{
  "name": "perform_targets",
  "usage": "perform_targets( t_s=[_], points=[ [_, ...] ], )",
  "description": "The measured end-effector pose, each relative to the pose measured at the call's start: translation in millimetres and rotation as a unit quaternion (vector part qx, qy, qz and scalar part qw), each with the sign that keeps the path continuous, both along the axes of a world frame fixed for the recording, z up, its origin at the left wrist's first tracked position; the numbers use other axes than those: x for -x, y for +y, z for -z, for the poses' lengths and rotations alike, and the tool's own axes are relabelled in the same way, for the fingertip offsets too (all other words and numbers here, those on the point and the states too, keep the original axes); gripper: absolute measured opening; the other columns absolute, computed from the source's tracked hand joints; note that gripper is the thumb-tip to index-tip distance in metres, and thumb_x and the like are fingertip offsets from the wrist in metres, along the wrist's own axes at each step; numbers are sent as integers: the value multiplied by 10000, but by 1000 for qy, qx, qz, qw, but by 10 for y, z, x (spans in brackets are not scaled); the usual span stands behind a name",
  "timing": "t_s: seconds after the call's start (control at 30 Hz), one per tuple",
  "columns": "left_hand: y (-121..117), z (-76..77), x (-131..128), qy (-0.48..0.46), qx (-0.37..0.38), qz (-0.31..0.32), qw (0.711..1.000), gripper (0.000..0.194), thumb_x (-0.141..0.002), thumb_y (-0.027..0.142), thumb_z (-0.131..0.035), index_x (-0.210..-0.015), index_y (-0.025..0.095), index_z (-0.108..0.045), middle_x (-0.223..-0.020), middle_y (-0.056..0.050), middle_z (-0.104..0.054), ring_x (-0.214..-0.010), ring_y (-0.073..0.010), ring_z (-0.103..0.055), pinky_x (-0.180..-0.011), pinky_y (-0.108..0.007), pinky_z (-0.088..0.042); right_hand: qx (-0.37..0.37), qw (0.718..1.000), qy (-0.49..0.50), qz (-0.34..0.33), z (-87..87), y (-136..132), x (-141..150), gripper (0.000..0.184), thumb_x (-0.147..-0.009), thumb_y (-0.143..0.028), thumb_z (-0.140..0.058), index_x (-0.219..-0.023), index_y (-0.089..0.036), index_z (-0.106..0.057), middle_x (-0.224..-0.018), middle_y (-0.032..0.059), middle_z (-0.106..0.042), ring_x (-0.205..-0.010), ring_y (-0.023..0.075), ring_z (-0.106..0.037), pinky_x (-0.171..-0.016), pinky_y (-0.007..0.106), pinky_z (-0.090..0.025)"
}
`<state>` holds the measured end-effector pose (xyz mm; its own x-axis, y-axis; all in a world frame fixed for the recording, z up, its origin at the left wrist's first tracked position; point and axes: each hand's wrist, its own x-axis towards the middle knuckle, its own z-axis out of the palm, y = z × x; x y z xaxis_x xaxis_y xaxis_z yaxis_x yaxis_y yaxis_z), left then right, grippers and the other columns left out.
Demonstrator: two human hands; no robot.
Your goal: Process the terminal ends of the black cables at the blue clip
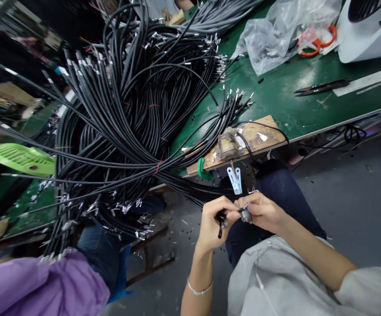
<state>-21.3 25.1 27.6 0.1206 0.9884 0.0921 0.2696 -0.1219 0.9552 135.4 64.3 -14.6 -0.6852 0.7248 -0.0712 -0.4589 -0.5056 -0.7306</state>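
Observation:
My left hand (217, 219) is closed around a black cable, and a short dark end sticks out below its fingers. Fingers pinched, my right hand (264, 211) meets it at a cable end with a small greyish piece (246, 215), too blurred to make out. Just above both hands, a light blue clothespin (235, 179) hangs from a motor-like lump (228, 145) on a wooden board (263, 131). A bundle of black cables (184, 186), tied with a red tie (158, 168), runs from the table toward my hands.
Piles of black cables (157, 96) with stripped ends cover the left of the green table (309, 101). Orange-handled scissors (318, 44), a plastic bag (263, 39), thread snips (322, 87) and a white container (368, 35) lie right. A person in purple (45, 285) sits at left.

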Motion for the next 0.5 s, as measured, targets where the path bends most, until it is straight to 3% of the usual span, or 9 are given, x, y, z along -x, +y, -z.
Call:
perform_targets(
  t_s=[0.1, 0.23, 0.37, 0.43, 0.5],
  points=[
    [12, 46, -53, -1, -22, -30, 999, 226, -806, 331, -682, -675, 153, -636, -624, -15, -571, -576, -123, -506, -546, -238, -375, 86, 995, -44, -35, 49, 72, 9, 340, -686, -387, -692, -478, -144, -576, -439, -9, -489, -403, 82, -389, -402, 227, -255],
    [0, 59, -128, 46, -13, -69, 996, 192, -795, 240, -681, -646, 152, -598, -616, 0, -537, -569, -117, -482, -539, -236, -359, 17, 984, -169, 55, 13, 332, -24, 291, -653, -321, -686, -451, -141, -580, -425, -20, -503, -391, 67, -374, -415, 227, -250],
    [-32, 73, -108, 30, -35, -84, 995, 174, -767, 213, -710, -646, 155, -600, -628, 0, -553, -593, -123, -506, -564, -240, -384, -88, 953, -243, 158, -144, 561, -3, 397, -779, -448, -633, -536, -136, -609, -512, -21, -531, -510, 82, -422, -509, 233, -293],
    [-45, 98, -83, 1, -58, -102, 993, 148, -761, 217, -723, -671, 159, -620, -641, -3, -564, -605, -126, -518, -572, -240, -395, -115, 951, -247, 143, -210, 599, 47, 434, -783, -502, -641, -556, -133, -610, -519, -31, -504, -527, 83, -412, -521, 236, -287],
    [-43, 124, -69, -26, -74, -118, 990, 111, -762, 207, -723, -706, 165, -638, -661, -4, -575, -618, -126, -527, -579, -237, -401, -89, 970, -198, 110, -243, 595, 110, 454, -750, -547, -666, -571, -133, -616, -528, -32, -501, -528, 84, -416, -521, 235, -295]
  ],
)
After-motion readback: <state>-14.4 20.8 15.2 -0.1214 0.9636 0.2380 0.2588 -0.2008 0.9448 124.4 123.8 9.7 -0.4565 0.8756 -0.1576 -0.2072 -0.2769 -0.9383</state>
